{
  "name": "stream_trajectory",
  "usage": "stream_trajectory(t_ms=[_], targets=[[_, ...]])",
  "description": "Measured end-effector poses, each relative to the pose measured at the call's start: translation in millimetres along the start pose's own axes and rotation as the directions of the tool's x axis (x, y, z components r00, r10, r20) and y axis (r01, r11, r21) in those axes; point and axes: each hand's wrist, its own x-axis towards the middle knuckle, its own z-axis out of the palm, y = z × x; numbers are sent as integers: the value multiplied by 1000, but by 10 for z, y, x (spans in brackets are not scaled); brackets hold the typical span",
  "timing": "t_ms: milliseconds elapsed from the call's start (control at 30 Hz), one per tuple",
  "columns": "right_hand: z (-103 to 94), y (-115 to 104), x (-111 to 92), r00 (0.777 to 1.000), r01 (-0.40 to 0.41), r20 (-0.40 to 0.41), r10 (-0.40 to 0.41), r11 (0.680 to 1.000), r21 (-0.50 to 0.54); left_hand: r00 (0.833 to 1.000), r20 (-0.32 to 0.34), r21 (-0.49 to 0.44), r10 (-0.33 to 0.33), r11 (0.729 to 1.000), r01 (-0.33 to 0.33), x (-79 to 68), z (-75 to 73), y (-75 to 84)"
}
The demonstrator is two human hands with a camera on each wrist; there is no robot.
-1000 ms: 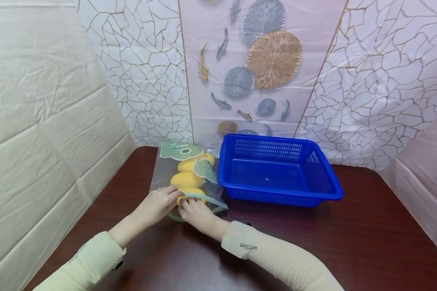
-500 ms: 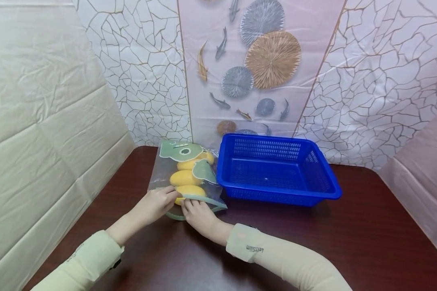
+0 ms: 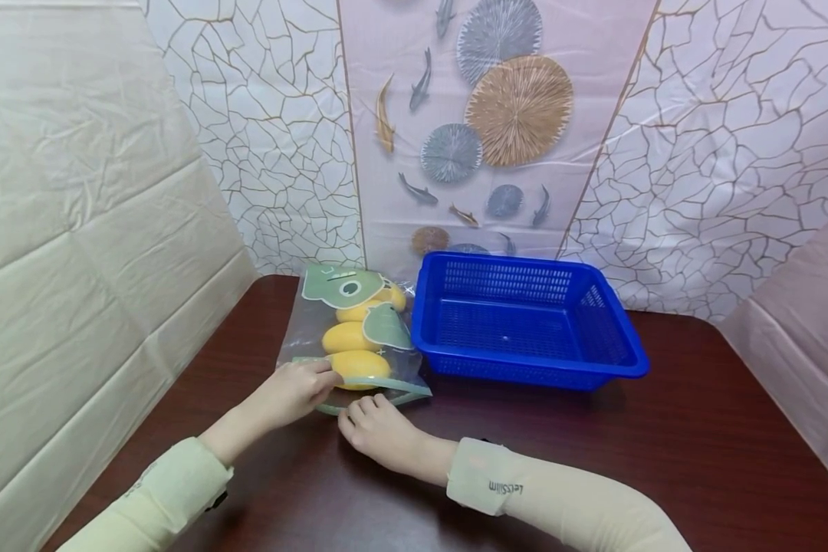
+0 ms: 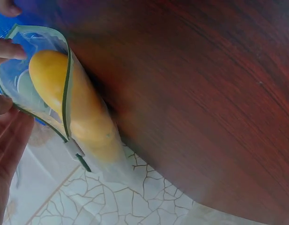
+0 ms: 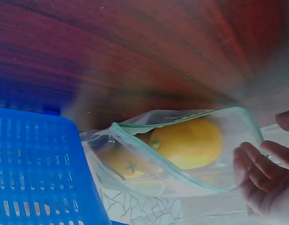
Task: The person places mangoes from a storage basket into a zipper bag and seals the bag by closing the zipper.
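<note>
A clear zip bag [image 3: 303,330] with a green-edged mouth and green printed patches lies on the table, its mouth gaping towards me. Several oval yellow fruits [image 3: 359,368] are inside; the nearest shows a green stem spot in the right wrist view. My left hand [image 3: 293,391] pinches the upper lip of the mouth at its left, and the slider [image 4: 75,149] shows in the left wrist view. Just outside the mouth, by the lower lip, is my right hand [image 3: 379,433], its fingers loosely bent. The right wrist view shows nothing held in its fingers [image 5: 256,164].
A blue perforated basket [image 3: 524,376] stands right beside the bag. The dark wooden table [image 3: 697,445] reaches to patterned cloth walls [image 3: 297,153] at the back and sides.
My right hand has drawn back out of the bag's mouth, down towards me, with no fruit in it. The left hand keeps its grip on the lip, slightly shifted left.
</note>
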Motion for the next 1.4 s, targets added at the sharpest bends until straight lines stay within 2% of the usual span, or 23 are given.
stream_trajectory(t_ms=[100,200,333,500,633,767,833,933,1000,1100,1200,1400], targets=[[-35,-5,-5,996,5,-85,-2,999,34,1000,16,-9,-12,1000,12,-11,-12,8],[-39,-7,-1,992,-5,-124,10,999,43,1000,14,-12,-17,1000,17,-14,-7,-3],[-36,13,-7,992,-27,-120,35,997,70,1000,8,-9,-17,1000,17,-18,-15,-11],[-15,75,-32,995,-24,-93,42,983,184,999,-17,26,-52,998,52,-61,-49,-36],[24,141,-49,993,-19,-105,47,966,257,989,17,47,-146,988,145,-111,-85,-65],[57,184,-46,989,-14,-138,54,962,273,956,71,65,-284,958,280,-174,-129,-112],[63,192,-37,987,-9,-154,53,962,274,945,66,84,-319,946,314,-230,-151,-151],[67,191,-23,985,-3,-164,51,960,279,958,-4,129,-288,949,286,-356,-174,-220],[64,189,-20,985,-2,-162,50,960,279,972,-72,157,-224,960,233,-447,-179,-264],[55,188,-17,987,-3,-152,48,959,282,981,-141,178,-136,971,161,-575,-182,-323],[34,196,-5,989,-7,-142,50,958,288,982,-165,168,-89,979,117,-676,-186,-369],[-1,205,72,989,-27,-132,68,957,290,985,-166,136,-56,988,79,-814,-190,-412]])
